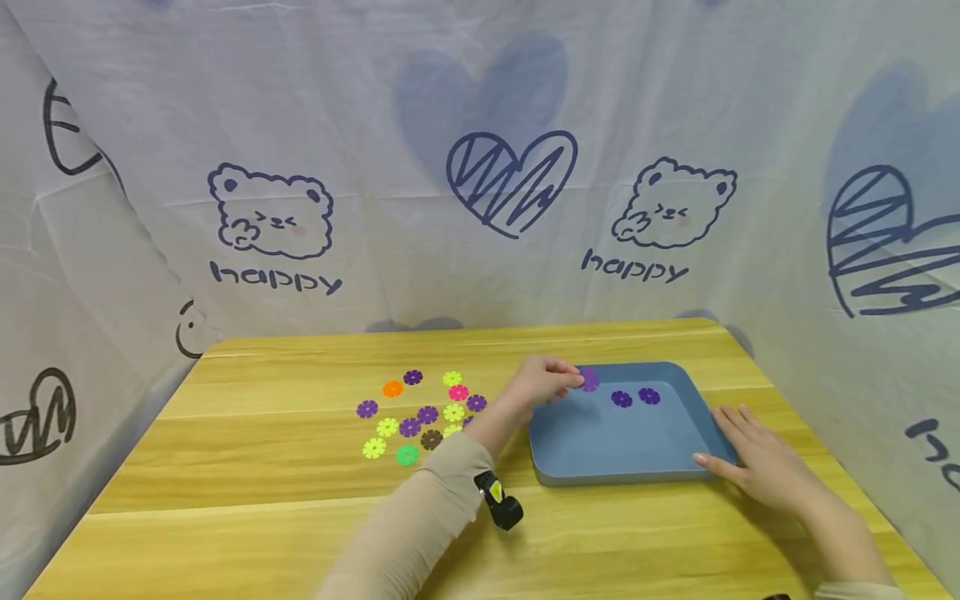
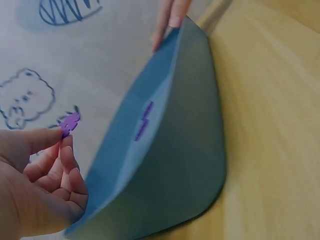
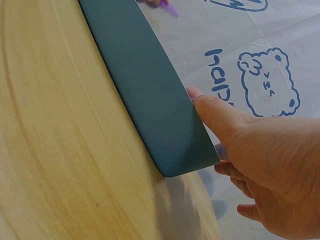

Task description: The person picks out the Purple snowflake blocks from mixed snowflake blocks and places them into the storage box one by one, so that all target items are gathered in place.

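The left hand pinches a purple snowflake disc between thumb and index finger, its other fingers curled in toward the palm. In the head view this disc shows over the far left part of the blue-grey tray; the left wrist view shows it held up clear of the tray's rim. Two darker purple discs lie just beside each other inside the tray, toward its far side.

The right hand is open and spread about the tray's near right corner: the thumb touches the near rim, and the extended fingers lie along the right side. The tray sits flat on the wood-grain bench.

To the left of the tray, more discs lie loosely scattered on the bench. Several are purple and several yellow, among them one orange disc, one pink disc, one brown disc and one green disc. The left forearm, in a beige sleeve, hides part of this group. A black device is strapped at the left wrist. Behind the bench hangs a pale curtain printed with hearts, bears and the word "happy".
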The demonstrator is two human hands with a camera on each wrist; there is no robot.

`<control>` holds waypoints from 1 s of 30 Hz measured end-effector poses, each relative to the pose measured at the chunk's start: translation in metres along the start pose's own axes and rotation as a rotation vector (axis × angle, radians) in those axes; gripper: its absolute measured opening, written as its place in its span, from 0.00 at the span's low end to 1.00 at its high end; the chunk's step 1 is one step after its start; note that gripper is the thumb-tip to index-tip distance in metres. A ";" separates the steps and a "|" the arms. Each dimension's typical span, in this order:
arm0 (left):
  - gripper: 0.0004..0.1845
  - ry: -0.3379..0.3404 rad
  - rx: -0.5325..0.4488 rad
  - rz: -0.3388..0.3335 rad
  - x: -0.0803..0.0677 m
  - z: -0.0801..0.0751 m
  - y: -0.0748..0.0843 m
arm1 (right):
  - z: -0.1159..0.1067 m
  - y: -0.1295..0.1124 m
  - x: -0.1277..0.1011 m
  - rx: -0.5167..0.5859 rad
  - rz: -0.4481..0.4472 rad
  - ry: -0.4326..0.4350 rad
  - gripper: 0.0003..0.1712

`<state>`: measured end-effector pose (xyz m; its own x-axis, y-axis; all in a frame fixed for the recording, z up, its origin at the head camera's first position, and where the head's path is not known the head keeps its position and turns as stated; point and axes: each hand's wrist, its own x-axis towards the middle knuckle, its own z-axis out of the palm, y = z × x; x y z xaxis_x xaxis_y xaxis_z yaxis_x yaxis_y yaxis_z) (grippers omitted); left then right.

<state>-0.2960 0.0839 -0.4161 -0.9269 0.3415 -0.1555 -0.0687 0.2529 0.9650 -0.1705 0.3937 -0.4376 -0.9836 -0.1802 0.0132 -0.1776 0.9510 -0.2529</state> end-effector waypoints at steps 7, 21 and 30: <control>0.06 0.091 -0.034 -0.075 0.011 0.019 -0.010 | 0.001 0.001 0.000 0.011 0.007 -0.006 0.52; 0.03 0.181 0.371 -0.128 0.022 0.031 -0.010 | 0.001 0.000 0.002 0.009 0.010 -0.001 0.53; 0.10 0.058 0.421 -0.032 0.004 0.023 0.004 | 0.001 0.000 0.001 0.018 0.010 -0.012 0.53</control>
<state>-0.2915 0.1068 -0.4176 -0.9469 0.2791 -0.1599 0.0479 0.6139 0.7879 -0.1711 0.3932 -0.4384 -0.9849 -0.1733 -0.0007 -0.1667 0.9483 -0.2699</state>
